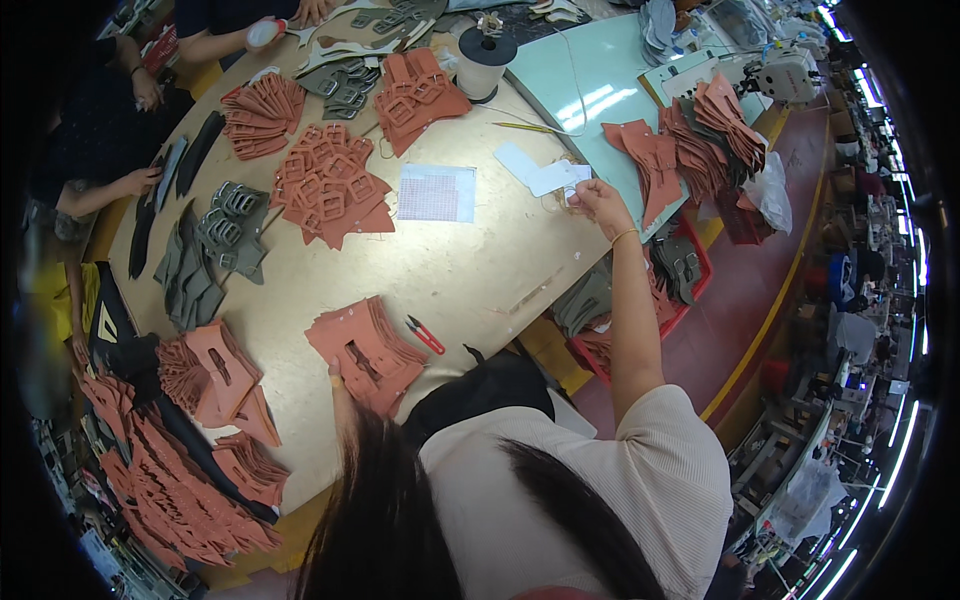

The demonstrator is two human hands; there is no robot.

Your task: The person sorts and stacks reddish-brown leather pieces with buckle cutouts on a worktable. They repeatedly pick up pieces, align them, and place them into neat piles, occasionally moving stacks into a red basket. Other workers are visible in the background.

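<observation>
Near the table's front edge lies a stack of orange-brown leather pieces (pixel 372 350), each with a slot cut in it. My left hand (pixel 342 395) grips the stack's near left edge, with its fingers mostly hidden by hair and leather. Stretched out to the right, my right hand (pixel 603 208) has its fingers pinched at the edge of a small white paper slip (pixel 577 176). Other white slips (pixel 540 172) lie just left of these fingertips. Beside the leather stack rest red thread snips (pixel 426 335). A printed sheet (pixel 437 194) lies flat in mid-table.
Orange buckled straps (pixel 330 185) and grey-green ones (pixel 235 225) are heaped at the left. A thread cone (pixel 484 65) stands at the back. More leather stacks lie on the pale green surface (pixel 560 70). A red crate (pixel 700 255) is beside the table. Co-workers' hands (pixel 140 180) are at the far left.
</observation>
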